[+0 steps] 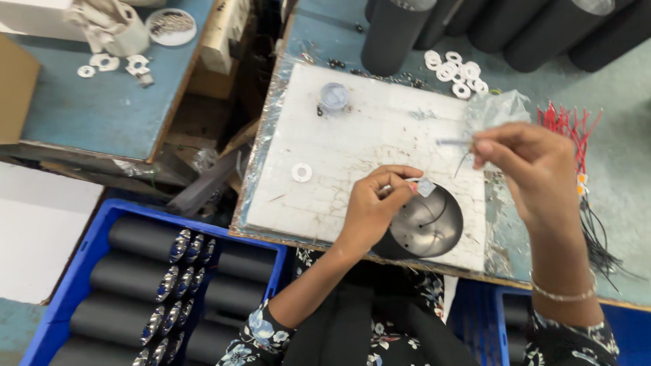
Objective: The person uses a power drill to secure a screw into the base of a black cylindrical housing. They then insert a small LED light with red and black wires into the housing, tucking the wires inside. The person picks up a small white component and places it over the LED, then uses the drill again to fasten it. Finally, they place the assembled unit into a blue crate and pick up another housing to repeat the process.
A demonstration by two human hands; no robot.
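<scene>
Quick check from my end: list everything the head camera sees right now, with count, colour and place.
white board: one, white, cracked, on the blue-green table
open metal cylinder: one, dark grey, at the board's near edge
loose washer: one, white, on the board
small clear cap: one, near the board's far edge
washer pile: several, white, beyond the board
black tubes: several, standing at the far side
red and black wires: a bundle, right of the board
blue crate: one, lower left, holding black cylinders
left hand: pinching a small clear piece over the cylinder
right hand: pinching a thin wire and a clear plastic bag
</scene>
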